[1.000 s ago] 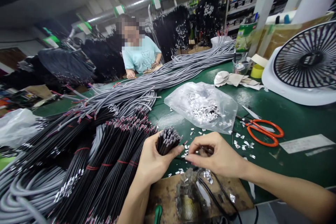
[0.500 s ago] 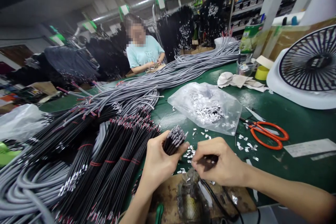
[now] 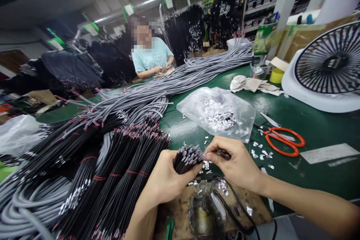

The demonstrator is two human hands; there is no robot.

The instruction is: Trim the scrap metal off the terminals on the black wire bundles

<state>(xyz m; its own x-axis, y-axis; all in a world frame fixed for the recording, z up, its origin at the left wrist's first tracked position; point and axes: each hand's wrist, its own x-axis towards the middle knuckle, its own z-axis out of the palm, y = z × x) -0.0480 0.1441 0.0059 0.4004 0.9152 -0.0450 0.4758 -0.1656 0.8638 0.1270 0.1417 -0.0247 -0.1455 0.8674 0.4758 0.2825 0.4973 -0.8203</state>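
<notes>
We are holding the bundle [image 3: 183,160] in the left hand [image 3: 167,180], over the worktop [image 3: 323,183]; fingers and thumb are wrapping around it. Its long axis is running at a slant, the grey tips pointing up and to our right; its lower length is hiding behind the hand. The right hand [image 3: 237,159] is standing just right of the bundle, which is therefore lying to its left. Here, thumb and forefinger are forming a narrow pinch at the right edge of the tips; we cannot tell whether they are gripping a wire. The board [image 3: 254,202] is lying on our side of the bundle. The bag [image 3: 197,107] is lying beyond both hands.
</notes>
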